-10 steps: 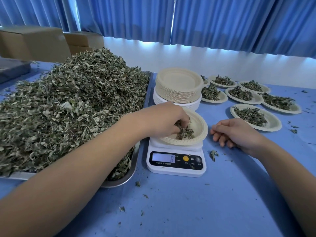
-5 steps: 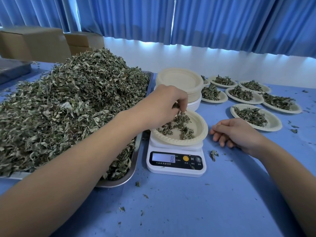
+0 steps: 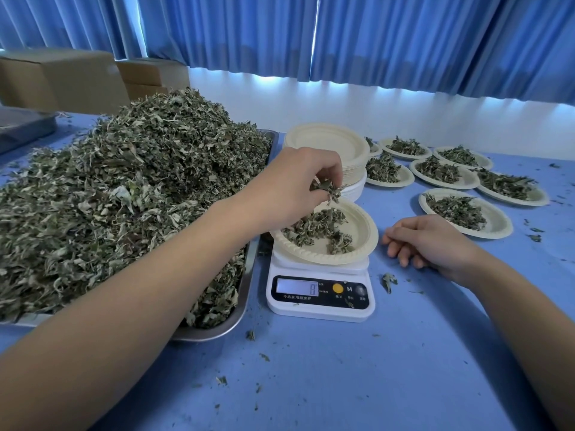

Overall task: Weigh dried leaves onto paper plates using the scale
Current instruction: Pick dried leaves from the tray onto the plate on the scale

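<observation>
Left grip (image 3: 298, 178) pinches leaves (image 3: 327, 187) over the scale (image 3: 320, 307), reading 8; right grip (image 3: 431, 241) rests loosely curled.

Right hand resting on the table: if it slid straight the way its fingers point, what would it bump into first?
Likely the scale, or the overhanging rim of the paper plate on it; both lie just beyond the fingers of the right hand. Depth makes it unclear which comes first.

Blue pleated curtains (image 3: 373, 42), daylight glowing beneath, white wall (image 3: 404, 119), blue table (image 3: 342, 368), cardboard boxes (image 3: 62, 79)
</observation>
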{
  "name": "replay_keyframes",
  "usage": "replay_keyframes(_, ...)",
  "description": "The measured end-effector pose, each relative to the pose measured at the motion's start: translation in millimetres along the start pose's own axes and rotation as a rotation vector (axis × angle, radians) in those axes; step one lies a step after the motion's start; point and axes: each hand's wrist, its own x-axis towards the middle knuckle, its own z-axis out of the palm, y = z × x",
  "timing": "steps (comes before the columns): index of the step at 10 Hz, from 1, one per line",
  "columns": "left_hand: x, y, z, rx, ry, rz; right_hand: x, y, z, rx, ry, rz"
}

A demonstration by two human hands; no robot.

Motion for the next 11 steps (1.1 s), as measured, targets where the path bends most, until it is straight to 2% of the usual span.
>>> replay_keyframes(2, 3.1, -2.4, 0.3, -0.137, 0.081, -0.015, -1.2, -1.7, 1.2, -0.011, 0.005, 0.004)
replay_keyframes(3, 3.0, -5.7, 2.4, -0.174, 0.062, -0.044, -1.7, -2.3, 1.3, -0.016, 0.008, 0.007)
replay_keyframes(5, 3.1, -5.4, 1.0, -0.167, 0.078, -0.082, -1.5, -2.0, 1.2, -0.013, 0.010, 0.005)
replay_keyframes(6, 3.8, -1.5, -9.6, -0.087, 0.120, -0.094, -2.0, -1.9, 0.4, -0.009, 0.004, 0.006)
replay_keyframes(7, 5.1, -8.0, -30.7, 0.170, 0.164, -0.195, -5.0, -4.6, 1.2, -0.007, 0.006, -0.001)
replay_keyframes(8, 1.1, -24.4, -46.5, 0.626, -0.068, -0.445, -9.0, -11.8, 4.4, 0.091, 0.000, 0.036)
replay_keyframes(9, 0.1, -31.7, -43.2, 0.416, -0.269, -0.463, -14.5, -23.2, 16.4, 0.071, -0.023, 0.082)
replay_keyframes(10, 1.2, -25.7, -23.3, 0.223, -0.327, -0.361, -19.9, -27.3, 35.0, 0.026, -0.052, 0.028)
replay_keyframes(11, -1.1, -25.8, 0.9, 0.342, -0.351, -0.299, -18.8, -29.8, 40.7, 0.018, 0.020, 0.005)
